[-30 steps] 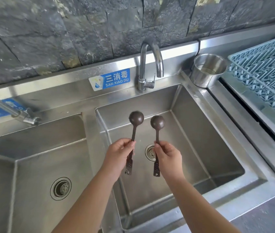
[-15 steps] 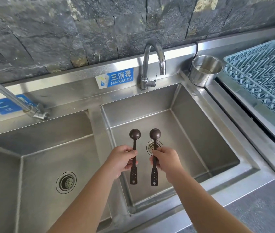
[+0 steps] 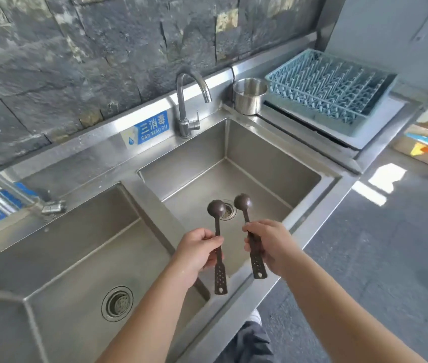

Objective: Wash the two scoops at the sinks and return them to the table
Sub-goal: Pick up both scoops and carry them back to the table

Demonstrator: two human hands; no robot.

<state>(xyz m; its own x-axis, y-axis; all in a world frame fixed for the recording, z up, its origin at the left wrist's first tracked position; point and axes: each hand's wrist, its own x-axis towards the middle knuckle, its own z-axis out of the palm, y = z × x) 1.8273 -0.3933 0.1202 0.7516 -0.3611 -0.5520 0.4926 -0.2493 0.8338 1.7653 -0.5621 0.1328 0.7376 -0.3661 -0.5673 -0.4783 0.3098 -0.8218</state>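
Observation:
Two dark brown scoops with round bowls and perforated handle ends are held upright over the front of the right sink (image 3: 273,163). My left hand (image 3: 198,251) grips the left scoop (image 3: 216,209) by mid-handle. My right hand (image 3: 267,243) grips the right scoop (image 3: 243,203) the same way, tilted slightly left. Both bowls hover near the right sink's drain (image 3: 228,211). The curved faucet (image 3: 190,100) stands behind the sink, with no water running.
The left sink (image 3: 58,252) has its own drain (image 3: 117,303) and a faucet (image 3: 11,197) at far left. A steel pot (image 3: 250,99) and a blue dish rack (image 3: 330,87) sit on the right counter. Grey floor and cardboard (image 3: 427,150) lie to the right.
Both hands with the scoops have drawn back toward the sink's front edge, and the view has swung right, showing the floor and the end of the counter.

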